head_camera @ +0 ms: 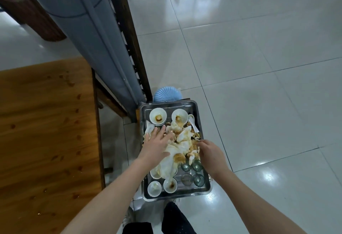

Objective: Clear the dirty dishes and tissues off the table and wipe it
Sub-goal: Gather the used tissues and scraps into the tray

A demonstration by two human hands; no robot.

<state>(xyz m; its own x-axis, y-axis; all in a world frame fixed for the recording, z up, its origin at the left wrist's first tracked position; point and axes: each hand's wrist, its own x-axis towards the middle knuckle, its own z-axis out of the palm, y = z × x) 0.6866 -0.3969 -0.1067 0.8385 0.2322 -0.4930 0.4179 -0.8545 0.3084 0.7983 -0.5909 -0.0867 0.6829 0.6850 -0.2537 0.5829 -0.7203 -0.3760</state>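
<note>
Stained white tissue, soaked brown in patches, lies heaped across the middle of a steel tray, and both hands work on it. The left hand rests flat on the left side of the heap, fingers spread. The right hand is curled at the heap's right edge, fingertips tucked in; whether it has actually pinched a sheet cannot be told.

Handling judgement: the tissues are light, limp and wet, likely to tear and drip, so they are best gathered in a bunch from beneath rather than plucked singly. The crockery is stiff, breakable and probably slick with sauce.

On the tray, two white bowls with brown residue stand at the far end, a white spoon beside them. Small dishes sit at the near left corner, one partly under the tissue. Four green-tinted glass cups cluster at the near right, touching or nearly so, just beside the right hand; a careless sweep could knock them.

The tray rests on a low support, mostly hidden, above the pale tiled floor. A blue ribbed object sits just beyond it. To the left stands the wooden desk, bare of dishes but spotted with brown stains; wiping appears not yet done. A grey padded bench back runs alongside.
</note>
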